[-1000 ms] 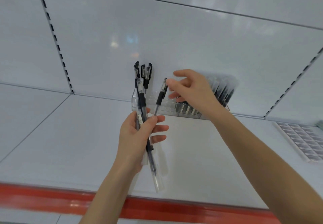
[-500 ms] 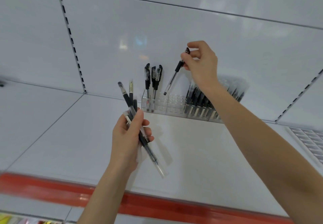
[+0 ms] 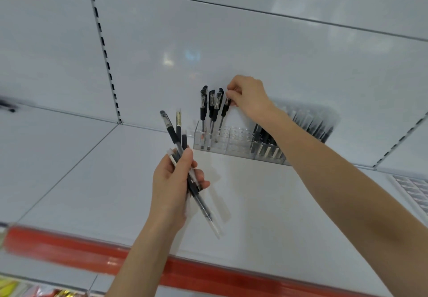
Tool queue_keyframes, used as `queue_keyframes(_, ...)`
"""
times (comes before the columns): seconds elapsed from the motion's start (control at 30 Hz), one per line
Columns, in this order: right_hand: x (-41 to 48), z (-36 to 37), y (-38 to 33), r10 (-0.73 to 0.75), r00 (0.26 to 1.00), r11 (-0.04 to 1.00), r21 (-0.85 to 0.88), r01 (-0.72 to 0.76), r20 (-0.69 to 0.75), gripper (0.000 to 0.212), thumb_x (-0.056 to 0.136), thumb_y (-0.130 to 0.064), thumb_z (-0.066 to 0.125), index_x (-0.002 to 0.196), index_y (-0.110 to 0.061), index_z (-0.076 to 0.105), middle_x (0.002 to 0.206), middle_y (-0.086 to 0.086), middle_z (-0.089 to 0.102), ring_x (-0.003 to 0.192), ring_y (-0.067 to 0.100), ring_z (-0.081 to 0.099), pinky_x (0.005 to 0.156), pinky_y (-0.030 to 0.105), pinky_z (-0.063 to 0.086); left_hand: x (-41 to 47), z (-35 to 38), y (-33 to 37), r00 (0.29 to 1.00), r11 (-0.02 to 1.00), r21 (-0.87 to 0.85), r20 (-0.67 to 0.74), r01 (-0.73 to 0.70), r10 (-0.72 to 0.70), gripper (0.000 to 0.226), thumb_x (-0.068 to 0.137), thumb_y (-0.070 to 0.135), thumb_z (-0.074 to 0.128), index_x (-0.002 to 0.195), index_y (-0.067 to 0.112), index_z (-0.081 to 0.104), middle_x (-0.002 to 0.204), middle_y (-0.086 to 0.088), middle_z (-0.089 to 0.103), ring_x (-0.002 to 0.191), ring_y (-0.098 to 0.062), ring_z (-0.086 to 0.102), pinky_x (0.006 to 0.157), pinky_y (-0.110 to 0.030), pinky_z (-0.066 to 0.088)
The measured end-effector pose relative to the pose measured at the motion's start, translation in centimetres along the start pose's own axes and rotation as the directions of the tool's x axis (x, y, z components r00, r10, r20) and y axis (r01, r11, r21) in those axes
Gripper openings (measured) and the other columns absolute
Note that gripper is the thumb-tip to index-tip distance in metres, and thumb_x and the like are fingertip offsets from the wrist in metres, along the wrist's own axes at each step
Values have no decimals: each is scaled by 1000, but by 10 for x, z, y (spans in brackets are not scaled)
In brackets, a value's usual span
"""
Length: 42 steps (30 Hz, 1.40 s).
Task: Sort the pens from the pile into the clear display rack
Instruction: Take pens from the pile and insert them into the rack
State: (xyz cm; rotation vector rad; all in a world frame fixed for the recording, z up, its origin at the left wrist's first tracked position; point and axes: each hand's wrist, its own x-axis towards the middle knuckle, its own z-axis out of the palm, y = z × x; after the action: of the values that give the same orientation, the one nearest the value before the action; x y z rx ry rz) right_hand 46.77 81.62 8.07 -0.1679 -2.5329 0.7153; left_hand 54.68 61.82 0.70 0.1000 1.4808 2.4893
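Right forearm (image 3: 347, 199) covers part of the clear display rack (image 3: 234, 143) and the dark pens (image 3: 261, 139) there. Cap of the pen (image 3: 224, 111) under the right hand (image 3: 249, 97) hidden by fingers. Blurred coloured packs (image 3: 14, 289) cut off bottom-left, unidentifiable. White tray (image 3: 414, 192) cropped at right edge.

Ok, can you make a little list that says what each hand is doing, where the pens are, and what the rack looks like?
left hand: gripping a bunch of black and clear pens, tips pointing down
right hand: pinching the top of one black-grip pen, lowering it into the rack
clear plastic display rack: on the white shelf, against the back wall
pens already standing at the rack's left end: three or so, upright, caps up
rack's right part: filled with dark pens
middle holes: look empty
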Motion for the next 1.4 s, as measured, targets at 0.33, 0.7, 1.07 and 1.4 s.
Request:
queue_keyframes(0.33,-1,-7,-13,-9,997,993,-120,18,71,21,90,-3,48,92,14,60,88,25,68,78,30,69,80,41,53,-5,4,0,998,998,58,66,-16,12,9,91,16,53,86,11,59,77,-1,70,46,-8,56,45,-20,48)
queue_keyframes(0.7,2,-5,-16,-78,990,981,-167,96,114,14,91,-3,48,93,6,59,98,20,64,84,31,66,83,42,51,-8,0,0,998,997,71,59,-28,23,6,90,15,54,89,11,58,79,-2,70,49,-9,56,44,-20,46)
queue_keyframes(1.07,-44,-20,-28,61,998,949,310,-54,-13,15,90,-17,56,100,-9,63,80,2,68,73,17,68,74,32,56,-8,3,0,996,997,70,78,-39,34,9,89,11,55,85,10,62,76,-1,67,50,-7,58,47,-18,49)
queue_keyframes(1.4,-85,-27,-41,122,933,856,439,-272,340,5,82,-15,67,82,-10,66,67,2,67,54,5,62,53,14,50,-9,14,-3,983,999,41,183,10,-17,12,91,10,51,96,8,62,78,-4,74,70,-20,72,62,-27,59)
